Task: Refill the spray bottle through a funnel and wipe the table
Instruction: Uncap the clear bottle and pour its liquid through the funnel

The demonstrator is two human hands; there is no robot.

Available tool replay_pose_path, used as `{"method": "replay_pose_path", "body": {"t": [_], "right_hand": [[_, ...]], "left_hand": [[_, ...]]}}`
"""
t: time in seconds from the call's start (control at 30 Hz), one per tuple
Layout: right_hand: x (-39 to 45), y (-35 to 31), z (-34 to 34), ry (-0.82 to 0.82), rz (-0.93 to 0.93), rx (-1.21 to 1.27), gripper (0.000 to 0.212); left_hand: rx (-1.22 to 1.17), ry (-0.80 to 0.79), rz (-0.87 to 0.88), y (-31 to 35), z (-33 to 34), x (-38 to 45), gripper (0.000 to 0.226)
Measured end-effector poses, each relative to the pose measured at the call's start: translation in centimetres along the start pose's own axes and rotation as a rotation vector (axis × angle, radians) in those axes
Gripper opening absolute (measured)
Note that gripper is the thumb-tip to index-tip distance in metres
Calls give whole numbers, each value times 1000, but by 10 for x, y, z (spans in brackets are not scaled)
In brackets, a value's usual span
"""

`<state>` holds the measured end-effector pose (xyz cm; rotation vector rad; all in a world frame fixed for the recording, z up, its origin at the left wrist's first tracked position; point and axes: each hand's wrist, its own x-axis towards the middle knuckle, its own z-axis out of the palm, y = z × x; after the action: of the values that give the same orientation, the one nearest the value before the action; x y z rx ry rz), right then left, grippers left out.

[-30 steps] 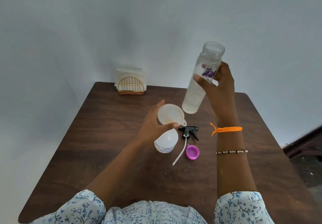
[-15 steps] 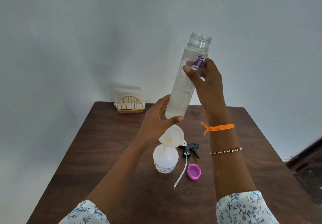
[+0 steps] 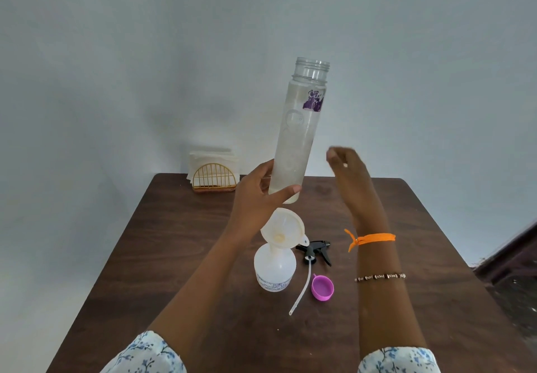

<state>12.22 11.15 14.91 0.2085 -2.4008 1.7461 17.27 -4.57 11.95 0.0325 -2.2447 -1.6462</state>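
The left hand (image 3: 255,195) has the clear water bottle (image 3: 299,128) by its lower end, thumb across the front and fingers wrapped behind, and the bottle stands nearly upright in the air, leaning a touch to the right, open mouth at the top. A purple label sits just under its neck. The right hand (image 3: 345,169) is off the bottle, just to the right of it, blurred, fingers loosely bent and holding nothing.

Straight below the bottle's base is the white funnel (image 3: 283,231), seated in the neck of the spray bottle (image 3: 274,268), which stands on the brown table (image 3: 174,256). The funnel tilts its bowl toward the camera. The bottle's base hangs just above the funnel's rim, not touching it.

Right of the spray bottle lies the black trigger head (image 3: 315,252), flat on the table, with its white dip tube (image 3: 302,288) trailing toward the camera. Just right of that tube sits a purple cap (image 3: 322,288), open side up. Well beyond the spray bottle, at the table's far edge and to the left, a gold wire holder (image 3: 213,178) stands with white napkins in it. An orange band (image 3: 372,239) and a beaded bracelet (image 3: 380,276) circle the right forearm.
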Motion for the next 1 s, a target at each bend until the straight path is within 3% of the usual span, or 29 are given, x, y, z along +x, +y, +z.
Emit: {"method": "replay_pose_path", "body": {"t": [0.13,0.33,0.43,0.53,0.6,0.83,1.0], "right_hand": [[-6,56,0,-111,209,-308,22],[-30,135,16,-491,495,-814,18],[-48,158,25,-548,584,-849,41],[-63,172,33,-538,635,-877,66],[-67,177,34,-495,634,-875,71],[-72,189,31,-463,618,-860,58],[-56,179,20,-286,537,-708,37]], "left_hand": [[-42,-12,-16,-1,0,-1,51],[-57,-22,-36,-8,5,-2,56],[-68,-19,-49,-8,5,-3,55],[-69,-11,-67,-9,4,-4,55],[-79,-7,-80,-10,4,-5,56],[-100,1,-96,-12,5,-5,56],[-109,0,-109,-12,6,-5,56]]}}
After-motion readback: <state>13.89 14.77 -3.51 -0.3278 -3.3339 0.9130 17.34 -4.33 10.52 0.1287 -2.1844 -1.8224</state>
